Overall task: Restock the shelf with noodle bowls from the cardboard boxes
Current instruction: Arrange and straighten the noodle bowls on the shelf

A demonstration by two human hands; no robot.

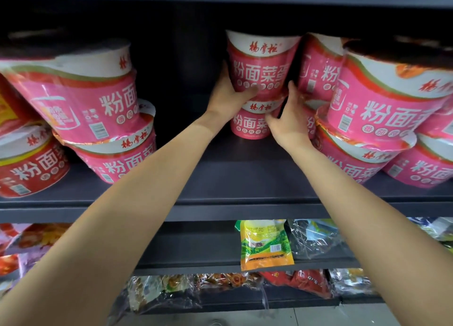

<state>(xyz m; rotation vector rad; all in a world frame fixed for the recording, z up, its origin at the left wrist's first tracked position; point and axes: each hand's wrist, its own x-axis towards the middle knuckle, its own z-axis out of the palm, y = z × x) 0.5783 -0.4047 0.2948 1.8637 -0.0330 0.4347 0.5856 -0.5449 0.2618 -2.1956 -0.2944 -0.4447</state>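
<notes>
Brand name 杨掌柜 in red script on the white upper band of the upper centre bowl point(259, 63), far on the shelf point(245, 178). Large white characters 粉面菜蛋 on its pink body, last character partly turned away. Same brand and 粉面菜 visible on the lower centre bowl point(252, 122). 粉面 legible on the left pink bowl point(81, 97) and the right pink bowl point(382, 105); barcodes present, digits unreadable. Print on the green and yellow packet point(266, 243) below too small to read.
</notes>
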